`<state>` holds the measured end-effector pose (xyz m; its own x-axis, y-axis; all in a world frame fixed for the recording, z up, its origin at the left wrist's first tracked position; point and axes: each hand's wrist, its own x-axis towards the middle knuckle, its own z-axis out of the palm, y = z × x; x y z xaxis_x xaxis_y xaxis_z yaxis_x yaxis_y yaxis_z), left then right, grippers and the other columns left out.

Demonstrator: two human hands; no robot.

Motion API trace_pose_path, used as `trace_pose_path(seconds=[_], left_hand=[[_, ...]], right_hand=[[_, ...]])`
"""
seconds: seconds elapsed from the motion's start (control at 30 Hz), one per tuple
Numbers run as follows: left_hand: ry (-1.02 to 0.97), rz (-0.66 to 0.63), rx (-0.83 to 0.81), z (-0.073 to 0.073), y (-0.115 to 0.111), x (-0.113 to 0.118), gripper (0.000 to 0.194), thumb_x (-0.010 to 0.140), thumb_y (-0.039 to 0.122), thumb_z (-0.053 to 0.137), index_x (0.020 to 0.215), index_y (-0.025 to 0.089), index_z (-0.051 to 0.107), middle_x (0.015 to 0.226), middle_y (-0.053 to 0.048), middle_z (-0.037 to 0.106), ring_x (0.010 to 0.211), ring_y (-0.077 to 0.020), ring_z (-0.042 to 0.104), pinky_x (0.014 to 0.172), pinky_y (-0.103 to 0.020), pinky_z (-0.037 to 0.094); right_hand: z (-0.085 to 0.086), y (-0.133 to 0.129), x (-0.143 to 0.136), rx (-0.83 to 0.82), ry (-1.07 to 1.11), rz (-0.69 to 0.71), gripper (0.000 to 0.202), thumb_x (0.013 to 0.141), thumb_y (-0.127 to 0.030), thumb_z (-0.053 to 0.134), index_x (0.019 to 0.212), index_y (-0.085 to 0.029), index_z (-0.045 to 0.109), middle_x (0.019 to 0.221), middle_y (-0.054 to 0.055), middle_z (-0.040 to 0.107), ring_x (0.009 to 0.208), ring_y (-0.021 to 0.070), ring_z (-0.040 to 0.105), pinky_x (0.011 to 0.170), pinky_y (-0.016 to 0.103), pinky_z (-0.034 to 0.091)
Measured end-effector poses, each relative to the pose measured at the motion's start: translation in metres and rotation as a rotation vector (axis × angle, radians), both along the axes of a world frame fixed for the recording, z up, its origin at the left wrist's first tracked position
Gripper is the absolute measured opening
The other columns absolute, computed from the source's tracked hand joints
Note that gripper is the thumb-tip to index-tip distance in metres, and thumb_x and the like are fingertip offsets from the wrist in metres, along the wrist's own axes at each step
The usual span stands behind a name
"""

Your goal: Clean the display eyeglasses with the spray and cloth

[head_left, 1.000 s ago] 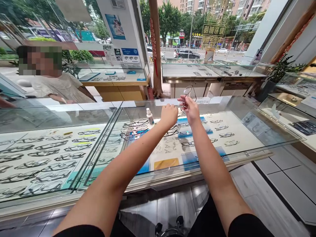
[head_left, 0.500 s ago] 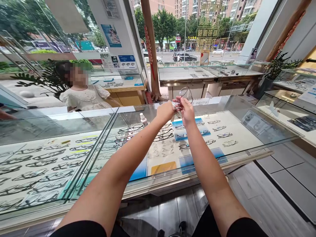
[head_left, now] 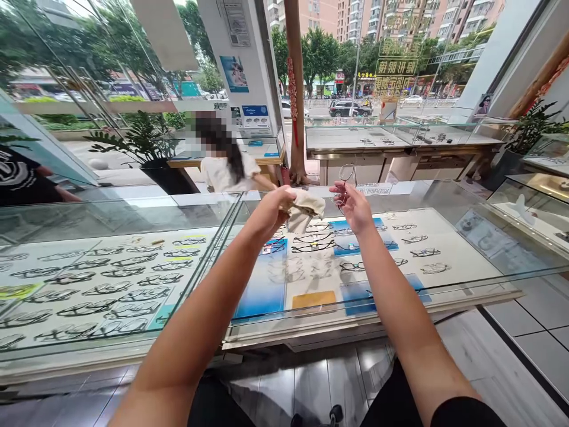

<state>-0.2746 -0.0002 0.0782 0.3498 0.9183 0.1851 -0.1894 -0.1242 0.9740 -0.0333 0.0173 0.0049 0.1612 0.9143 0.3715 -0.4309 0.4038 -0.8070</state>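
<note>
- The step in hand looks like wiping or tending a pair of glasses (head_left: 348,172) with a beige cloth (head_left: 306,212); the two are apart just now, so it reads as a pause between strokes or a regrip of the fabric
- The next move, if wiping is to go on, would call for the cloth to be gathered to a clean fold and brought across the narrow gap onto a lens, with the thin frame held steady and pressure kept light
- The left hand (head_left: 271,212) is closed in a pinch on one end of the cloth, knuckles up; the rest of the fabric sticks out and droops towards the other hand, crumpled and not spread flat
- The right hand (head_left: 355,207) has its fingers curled around part of the glasses, loosely rather than in a fist; one rim rises above the fingertips, while just which part is gripped is too small to tell
- The glasses are in the air above the far part of the glass display desk (head_left: 469,261), near its back edge, not resting on it
- Both arms reach well forward, the left forearm slanting in from the lower left, the right one rising and leaning inwards, so the hands sit just beside each other without touching
- Beneath them, inside the desk, lie rows of dark frames (head_left: 313,245) and a blue card (head_left: 260,293), apart from both hands
</note>
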Motion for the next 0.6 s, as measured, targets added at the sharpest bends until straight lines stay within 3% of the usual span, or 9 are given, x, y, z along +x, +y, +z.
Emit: trace_pose_path(seconds=[0.1,0.33,0.47,0.6], left_hand=[[-0.029,-0.022,-0.039,-0.017,-0.002,-0.007,0.03,0.066,0.034,0.079,0.083,0.022,0.058,0.079,0.001,0.059,0.07,-0.0143,0.054,0.059,-0.024,0.044],[-0.055,-0.025,-0.043,-0.056,-0.001,0.002,0.04,0.069,0.046,0.082,0.081,0.024,0.051,0.079,0.002,0.058,0.076,-0.0147,0.057,0.073,-0.028,0.056],[-0.001,-0.009,0.002,-0.069,0.0,0.002,0.034,0.069,0.039,0.08,0.081,0.022,0.054,0.081,0.003,0.062,0.078,-0.0136,0.058,0.075,-0.026,0.054],[-0.034,0.088,0.059,-0.072,0.001,0.002,0.032,0.076,0.043,0.078,0.089,0.022,0.056,0.093,0.0,0.068,0.085,-0.0151,0.062,0.081,-0.028,0.055]], right_hand=[[0.001,-0.005,-0.007,-0.015,-0.031,0.064,0.042,0.081,-0.062,0.089,0.105,-0.028,0.085,0.105,0.003,0.086,0.083,0.0161,0.069,0.073,0.03,0.052],[0.005,-0.016,-0.016,-0.048,-0.096,0.079,0.037,0.086,-0.059,0.085,0.106,-0.028,0.084,0.106,0.005,0.087,0.092,0.0195,0.074,0.08,0.033,0.057],[0.008,-0.022,-0.019,-0.052,-0.125,0.095,0.035,0.089,-0.059,0.082,0.106,-0.028,0.083,0.108,0.005,0.087,0.097,0.02,0.076,0.082,0.033,0.058],[0.01,-0.027,-0.022,-0.049,-0.122,0.162,0.033,0.091,-0.058,0.083,0.106,-0.028,0.083,0.106,0.005,0.086,0.098,0.0203,0.075,0.078,0.031,0.059]])
